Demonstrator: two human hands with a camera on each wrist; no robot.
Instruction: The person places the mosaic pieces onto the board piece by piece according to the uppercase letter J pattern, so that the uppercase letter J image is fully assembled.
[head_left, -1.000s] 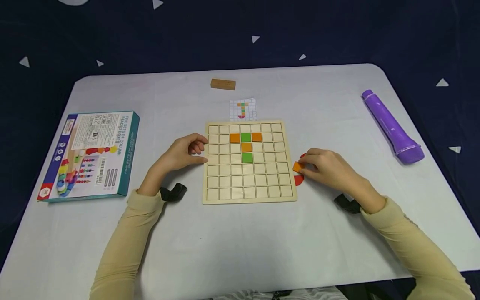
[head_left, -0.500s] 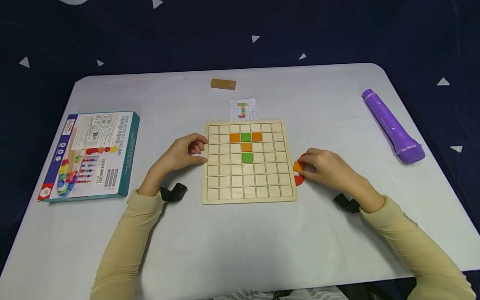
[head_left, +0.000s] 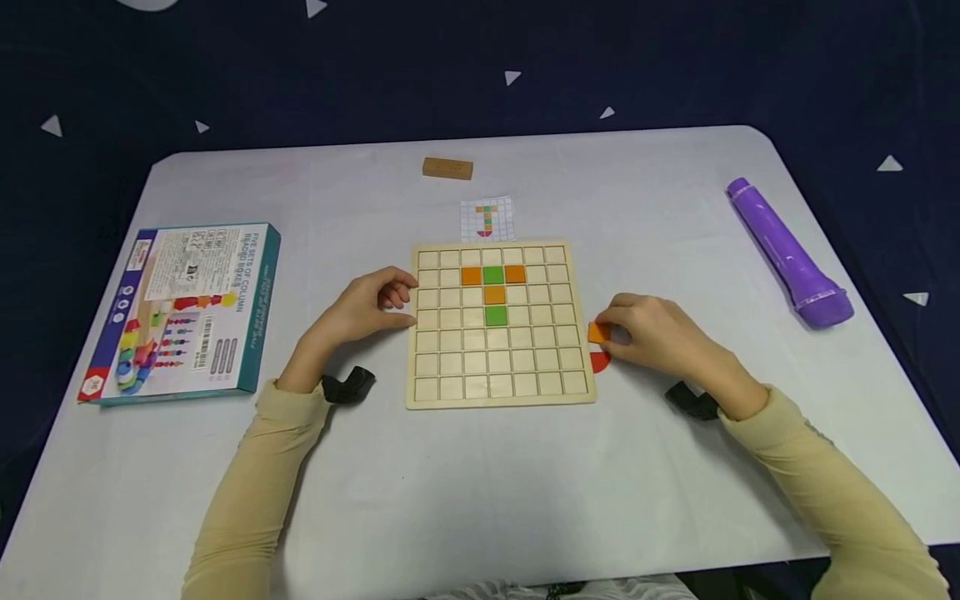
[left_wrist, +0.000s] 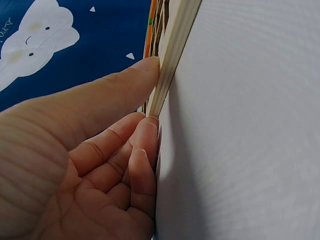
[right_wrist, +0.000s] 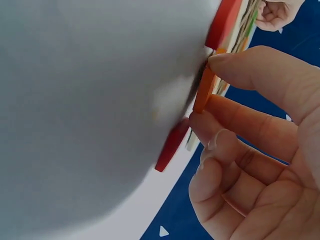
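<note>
A wooden grid board lies on the table, with orange and green square tiles set in some cells. My left hand is at its left edge; in the left wrist view the thumb and fingertips touch the board's side. Beside the board's right edge my right hand pinches an orange square tile between thumb and index finger. A red curved piece lies just below that tile by the board. In the right wrist view, red pieces show on both sides of the orange tile, one of them this red piece.
A small pattern card lies behind the board, with a brown wooden block farther back. A flat toy box is on the left. On the right lies a purple cylinder with a flared end.
The right hand stays beside the board with the orange tile, which turns slightly in its fingers. The red piece behind those fingers is now hidden from the head view. The left hand has not moved.
</note>
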